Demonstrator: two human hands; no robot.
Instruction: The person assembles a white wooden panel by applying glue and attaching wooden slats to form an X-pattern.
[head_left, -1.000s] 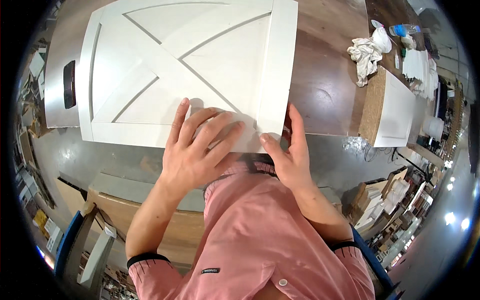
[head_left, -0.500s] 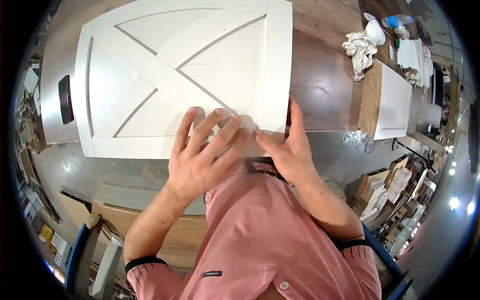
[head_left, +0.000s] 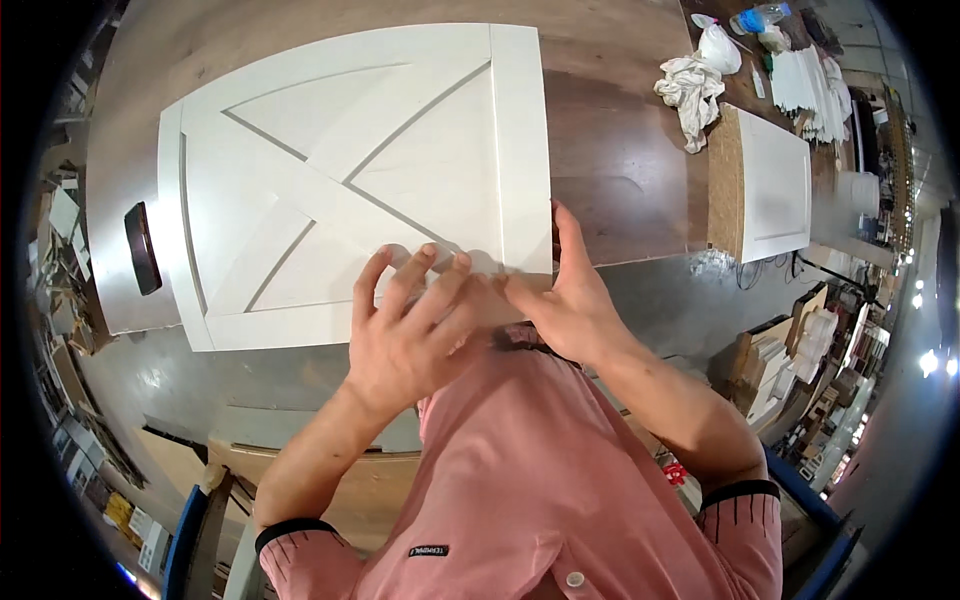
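Note:
A white cabinet door (head_left: 330, 175) with a raised frame and crossed diagonal strips lies flat in front of me. My left hand (head_left: 410, 325) rests near its front edge, right of the middle, fingers apart and slightly bent, with the fingertips on the surface. At the front right corner, my right hand (head_left: 570, 305) grips the door, the thumb on top and the fingers around the right edge. Some of the right fingers are hidden by the door. The two hands are close together, and the left index fingertip is hard to make out beside the right thumb.
The door lies on a brown worktable (head_left: 620, 170). At its left is a dark oblong object (head_left: 142, 248). To the right are a crumpled white cloth (head_left: 690, 95), a plastic bottle (head_left: 760, 18), a stack of white pieces (head_left: 805, 95) and another white panel (head_left: 775, 185).
The view has shifted, so the door and table appear lower and turned a little. Both hands stay at the door's front right corner, with the left index finger bent closer to the right thumb.

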